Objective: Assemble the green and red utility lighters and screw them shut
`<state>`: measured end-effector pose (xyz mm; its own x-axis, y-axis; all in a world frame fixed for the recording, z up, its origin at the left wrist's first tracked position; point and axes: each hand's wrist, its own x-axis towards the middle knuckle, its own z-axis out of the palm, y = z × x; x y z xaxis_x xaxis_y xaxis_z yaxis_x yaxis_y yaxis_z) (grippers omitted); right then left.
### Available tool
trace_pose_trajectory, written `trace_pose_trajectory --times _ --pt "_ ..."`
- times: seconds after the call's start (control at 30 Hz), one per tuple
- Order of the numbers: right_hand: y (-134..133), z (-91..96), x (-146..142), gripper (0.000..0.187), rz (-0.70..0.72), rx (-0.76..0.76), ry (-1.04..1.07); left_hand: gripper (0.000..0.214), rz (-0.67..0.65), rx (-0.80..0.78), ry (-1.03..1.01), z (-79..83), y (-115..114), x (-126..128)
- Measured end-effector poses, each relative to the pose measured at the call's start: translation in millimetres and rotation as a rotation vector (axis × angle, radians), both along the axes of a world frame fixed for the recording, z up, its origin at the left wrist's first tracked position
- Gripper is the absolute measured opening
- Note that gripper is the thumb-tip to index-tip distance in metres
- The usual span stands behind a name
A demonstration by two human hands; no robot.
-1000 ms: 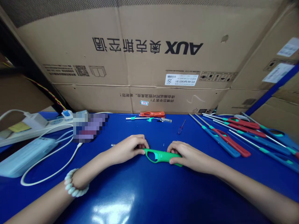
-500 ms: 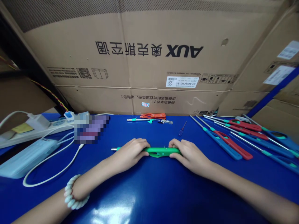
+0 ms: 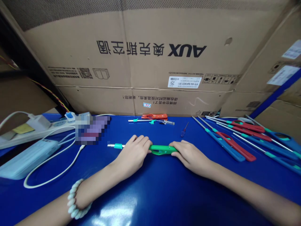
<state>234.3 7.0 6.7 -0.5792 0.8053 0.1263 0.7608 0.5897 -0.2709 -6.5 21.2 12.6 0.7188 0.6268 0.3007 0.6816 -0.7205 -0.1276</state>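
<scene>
A green long-necked lighter lies sideways between my two hands, just over the blue tabletop. My left hand is closed around its front part; the metal tube with a teal sleeve pokes out to the left of the knuckles. My right hand grips the rear end of the green handle between thumb and fingers. The handle's trigger opening shows in the gap between the hands. Beyond them lie an orange lighter shell, a loose metal tube with wires and a clear piece, and a small screwdriver.
Several blue and red long lighters lie in a group at the right. On the left are a pale blue power bank, white cables, a power strip and a pixelated purple object. A large cardboard box stands behind.
The green lighter has shifted slightly left and away from me, with more of its tube showing. My left hand is turned more over it, and the thin wire-like bit on top no longer shows.
</scene>
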Motion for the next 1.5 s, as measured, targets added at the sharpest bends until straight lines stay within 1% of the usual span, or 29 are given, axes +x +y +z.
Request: trace_pose_trajectory --times 0.1,0.2,0.27,0.33,0.4,0.5,0.63,0.73,0.87,1.07,1.17,1.3,1.4,1.5 --pt "-2 4.2 -2 0.01 -0.022 0.07 -0.047 0.014 -0.001 0.035 -0.025 0.6 0 0" --pt "-5 7.3 -3 0.007 0.0 0.118 -0.086 0.015 -0.026 0.066 -0.054 -1.7 0 1" --pt "-6 5.7 -5 0.01 0.034 0.15 -0.097 0.015 -0.054 0.089 -0.061 -4.0 -2 2" --pt "-7 2.1 -6 0.009 0.062 0.183 -0.119 0.015 -0.082 0.106 -0.058 -5.6 -5 5" --pt "-7 -1.1 -6 0.008 0.084 0.233 -0.144 0.016 -0.104 0.123 -0.063 -6.0 -8 6" --pt "-8 -1.5 -6 0.012 0.104 0.311 -0.16 0.019 -0.117 0.142 -0.093 -5.2 -9 7" --pt "-12 0.9 -8 0.005 0.08 0.286 -0.179 0.023 -0.121 0.141 -0.1 -5.3 -10 8" --pt "-16 -2.4 -12 0.017 0.09 0.298 -0.166 0.023 -0.136 0.152 -0.087 -7.9 -11 10" --pt "-19 -7.6 -17 0.011 0.069 0.3 -0.176 0.018 -0.152 0.157 -0.066 -12.4 -13 11" --pt "-20 -9.3 -21 0.011 0.031 0.39 -0.228 0.012 -0.147 0.134 -0.041 -9.2 -14 12" --pt "-21 -12.2 -23 0.01 0.051 0.423 -0.244 0.009 -0.171 0.096 -0.051 -8.8 -15 13" --pt "-22 -16.7 -26 0.01 0.095 0.468 -0.218 0.018 -0.182 0.168 -0.046 -14.7 -14 14" --pt "-21 -19.3 -25 0.012 0.068 0.453 -0.184 0.015 -0.139 0.212 -0.001 -18.0 -14 15" --pt "-20 -19.9 -25 0.018 0.054 0.437 -0.197 0.012 -0.091 0.239 0.047 -18.0 -15 17"
